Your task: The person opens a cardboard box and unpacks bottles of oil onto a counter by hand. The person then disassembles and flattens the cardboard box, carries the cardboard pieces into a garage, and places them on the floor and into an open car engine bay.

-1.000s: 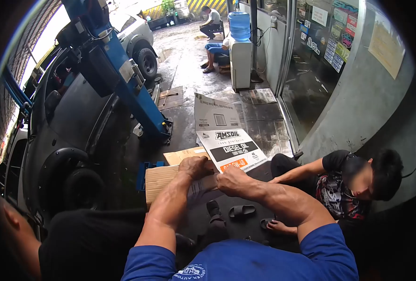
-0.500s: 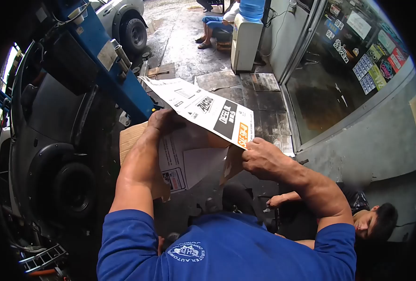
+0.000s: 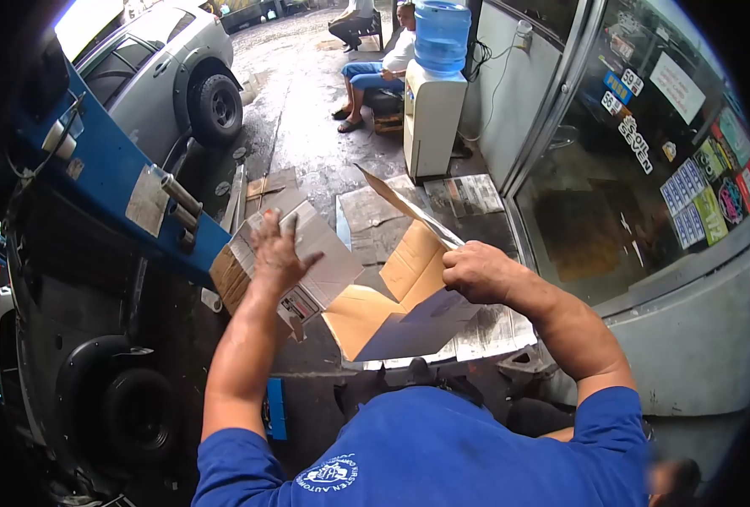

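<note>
A cardboard box [image 3: 421, 325] is partly opened out in front of me, its brown inner side and grey-white outer side both showing. My right hand [image 3: 480, 272] is closed on the edge of a raised panel [image 3: 409, 205], seen nearly edge-on. Over a grey-white panel [image 3: 328, 253] on the left, my left hand [image 3: 278, 251] has its fingers spread. Whether its palm presses on that panel I cannot tell. A printed label [image 3: 301, 304] shows below the left hand.
A blue post [image 3: 109, 139] and a dark vehicle with a wheel [image 3: 138, 410] stand left. Ahead are a silver car [image 3: 151, 84], a seated person [image 3: 379, 74] and a water dispenser [image 3: 434, 118]. A glass door [image 3: 595, 177] is right. Another person's head [image 3: 675, 482] shows low right.
The box has been unfolded and its printed face turned from view. My left hand has let go of its edge and spread its fingers. My right hand keeps its grip.
</note>
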